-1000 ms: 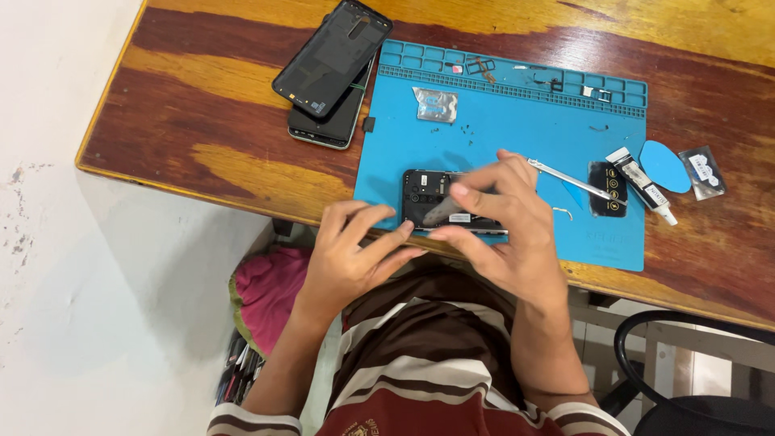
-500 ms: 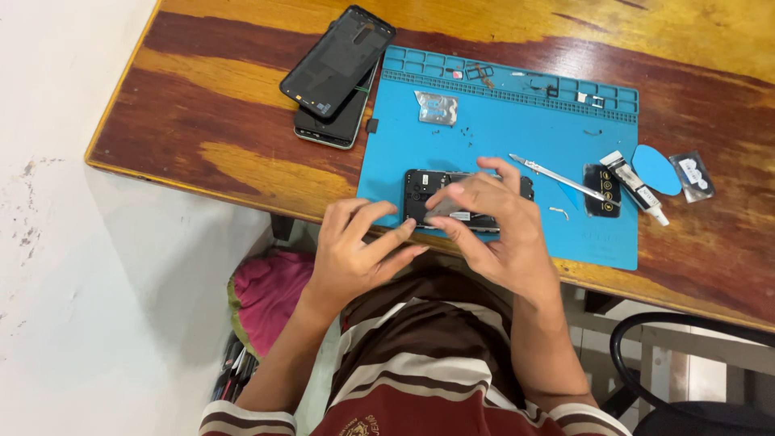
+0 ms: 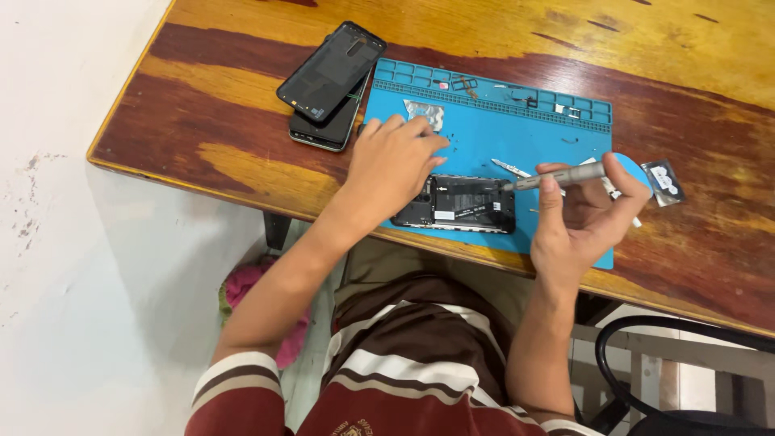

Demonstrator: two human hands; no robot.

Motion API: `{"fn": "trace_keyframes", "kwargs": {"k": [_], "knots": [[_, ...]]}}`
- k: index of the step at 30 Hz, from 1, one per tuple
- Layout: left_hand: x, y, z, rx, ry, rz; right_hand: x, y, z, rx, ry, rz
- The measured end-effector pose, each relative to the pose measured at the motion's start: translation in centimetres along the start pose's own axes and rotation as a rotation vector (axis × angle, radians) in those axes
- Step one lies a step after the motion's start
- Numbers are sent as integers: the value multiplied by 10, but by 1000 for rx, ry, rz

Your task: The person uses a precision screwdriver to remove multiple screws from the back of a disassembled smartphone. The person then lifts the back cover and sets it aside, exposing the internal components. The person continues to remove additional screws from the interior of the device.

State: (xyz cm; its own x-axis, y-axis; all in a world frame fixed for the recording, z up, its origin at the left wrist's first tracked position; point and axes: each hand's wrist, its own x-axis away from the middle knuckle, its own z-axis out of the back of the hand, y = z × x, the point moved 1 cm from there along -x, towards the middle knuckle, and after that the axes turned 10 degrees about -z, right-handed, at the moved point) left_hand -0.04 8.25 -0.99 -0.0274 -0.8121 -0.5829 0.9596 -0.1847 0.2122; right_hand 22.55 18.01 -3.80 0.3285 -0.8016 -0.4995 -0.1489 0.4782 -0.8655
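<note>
**Me:** Holding a slim grey screwdriver (image 3: 557,175) in my right hand (image 3: 585,222), fingers pinched round its shaft, tip pointing toward nine o'clock and sitting just at the right end of the opened phone (image 3: 456,204).

**You:** And your other hand?

**Me:** My left hand (image 3: 393,165) lies flat, fingers spread and gripping nothing, palm down over the left end of that phone. My two hands are apart, with the phone's bare insides showing between them.

**You:** Where does the phone sit?

**Me:** Lengthwise on the near edge of a blue work mat (image 3: 484,129), at six o'clock on the mat, close to the table's front edge.

**You:** What else is on the mat?

**Me:** A small silvery foil piece (image 3: 425,111) at twelve o'clock from my left hand, just past my fingertips. Metal tweezers (image 3: 510,168) lie just beside the screwdriver tip, at about eleven o'clock from it. Tiny parts rest in the little trays along the mat's far rim, too small to tell apart.

**You:** And off the mat?

**Me:** Two dark phones stacked (image 3: 331,81) at ten o'clock from my left hand, touching the mat's left corner. A round blue pick (image 3: 634,167) peeks out behind my right fingers, and a small dark packet (image 3: 663,181) lies at three o'clock from it, on the wooden table (image 3: 202,121).
</note>
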Motion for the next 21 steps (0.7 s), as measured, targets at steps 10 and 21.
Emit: {"fn": "trace_keyframes", "kwargs": {"k": [10,21], "knots": [[-22,-8,-24,-25,-59,-9,5,3,-6,-64,-9,32],[-17,-22,-49,-17,-30,12,7,3,-6,-67,1,17]]}}
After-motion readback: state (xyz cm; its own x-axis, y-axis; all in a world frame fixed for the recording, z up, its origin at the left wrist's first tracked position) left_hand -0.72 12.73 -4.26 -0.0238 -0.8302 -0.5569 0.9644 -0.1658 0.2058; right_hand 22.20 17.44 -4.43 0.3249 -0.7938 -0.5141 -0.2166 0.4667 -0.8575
